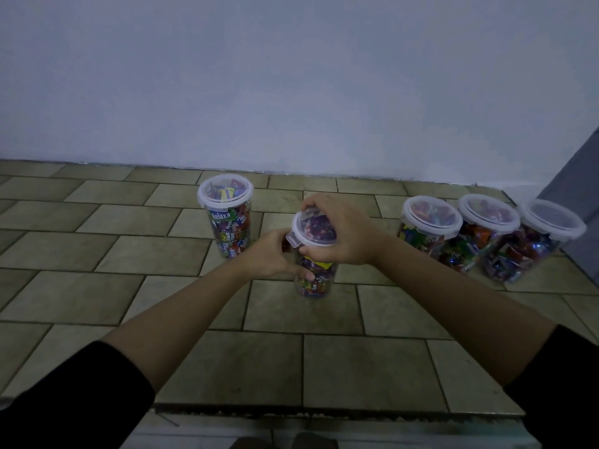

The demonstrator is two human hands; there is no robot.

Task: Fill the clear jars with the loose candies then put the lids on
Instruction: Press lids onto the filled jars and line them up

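Tiled floor (129,247): left hand (269,254) grips the candy jar (316,283), right hand (343,231) clasps its lid (308,231).

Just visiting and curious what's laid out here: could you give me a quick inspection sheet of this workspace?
Surface: tiled surface, dimly lit.
Job's things: held jar full of candies, lid on top; back jar and row of three jars filled, lidded.
Clutter: nothing seen.
Grippers: left hand grips the held jar below its lid; right hand grips the lid.
Cables: nothing seen.
Surroundings: plain wall behind.
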